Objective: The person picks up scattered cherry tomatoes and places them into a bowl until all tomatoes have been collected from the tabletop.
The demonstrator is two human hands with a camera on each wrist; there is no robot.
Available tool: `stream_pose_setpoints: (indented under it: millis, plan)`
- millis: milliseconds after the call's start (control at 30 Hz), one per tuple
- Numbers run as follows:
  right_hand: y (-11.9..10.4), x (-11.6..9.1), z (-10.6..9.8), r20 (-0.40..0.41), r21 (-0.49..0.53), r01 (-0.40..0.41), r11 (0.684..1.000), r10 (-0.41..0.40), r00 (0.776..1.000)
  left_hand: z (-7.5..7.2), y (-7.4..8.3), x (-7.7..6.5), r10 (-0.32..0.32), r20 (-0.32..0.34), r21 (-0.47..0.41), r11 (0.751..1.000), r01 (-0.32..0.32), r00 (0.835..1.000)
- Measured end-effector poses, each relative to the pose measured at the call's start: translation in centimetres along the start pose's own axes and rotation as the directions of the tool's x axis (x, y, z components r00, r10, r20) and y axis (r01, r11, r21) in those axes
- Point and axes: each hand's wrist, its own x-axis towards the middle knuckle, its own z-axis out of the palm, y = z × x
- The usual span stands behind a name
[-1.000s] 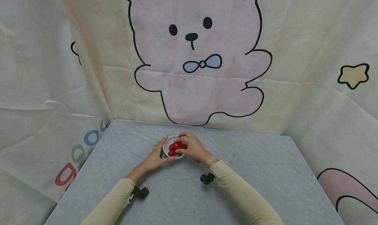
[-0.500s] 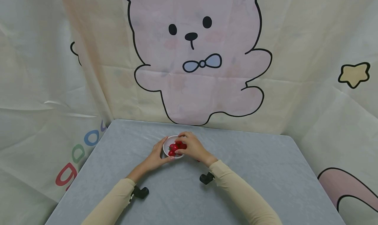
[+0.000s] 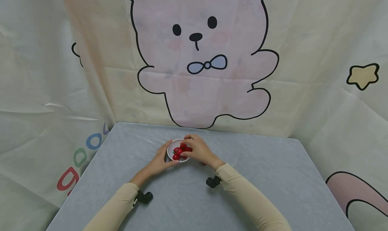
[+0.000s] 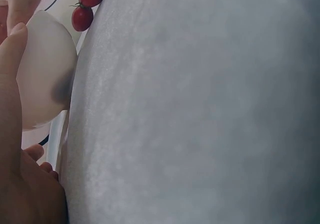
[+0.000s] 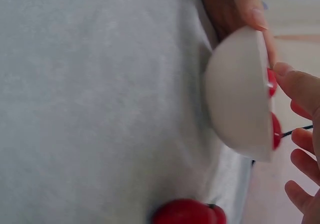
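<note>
A small white bowl with several red cherry tomatoes in it stands on the table. My left hand holds it from the left, thumb at the near rim and fingers along the far side. Over the bowl's right side, my right hand pinches a cherry tomato between thumb and fingers; the hand partly hides it in the head view. More tomatoes lie on the cloth to the right of the bowl, one with a green stem in the left wrist view, and mostly hidden beneath my right wrist in the head view.
A grey cloth covers the table. Close behind its far edge hangs a curtain printed with a pink bear, with more printed fabric on both sides. A black wrist camera sits below my left wrist, another camera below my right.
The tomatoes in the bowl have shifted slightly under my right fingers. My right hand has stayed almost in place, and my left hand keeps its hold on the bowl.
</note>
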Motion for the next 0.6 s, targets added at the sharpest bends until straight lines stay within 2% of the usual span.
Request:
stream_pose_setpoints:
  millis: [267, 600]
  plan:
    - [0.2, 0.2, -2.0, -0.04, 0.029, -0.022, 0.999, 0.023, 0.999, 0.0, -0.1, 0.0, 0.0, 0.003, 0.0, 1.0, 0.0, 1.0]
    - [1.3, -1.5, -2.8, -0.036, 0.077, -0.066, 0.995, 0.069, 0.997, 0.0, 0.0, -0.1, 0.004, -0.002, 0.009, 1.0, -0.004, 1.0]
